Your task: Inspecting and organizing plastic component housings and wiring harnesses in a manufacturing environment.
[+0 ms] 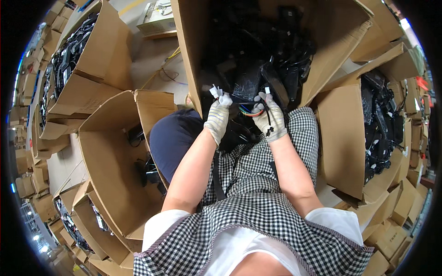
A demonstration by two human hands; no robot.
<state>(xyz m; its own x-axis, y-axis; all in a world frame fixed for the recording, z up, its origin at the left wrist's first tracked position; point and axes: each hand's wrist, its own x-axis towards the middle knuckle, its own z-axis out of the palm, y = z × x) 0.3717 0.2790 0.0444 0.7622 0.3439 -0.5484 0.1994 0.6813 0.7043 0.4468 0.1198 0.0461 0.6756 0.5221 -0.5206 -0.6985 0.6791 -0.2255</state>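
You are pinching a white connector (214,90) in your left hand (218,117) while your right hand (271,118) is gripping another plug (266,90); mating them likely calls for careful alignment.

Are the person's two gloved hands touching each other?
Apart. The head view shows dark parts and coloured wires between the left hand and the right hand.

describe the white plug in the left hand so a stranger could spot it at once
Start at the big open box of black parts straight ahead. At its lower left edge the gloved left hand pinches a small white plug above its fingertips. The right hand lifts another white plug, but that one has coloured wires beside it.
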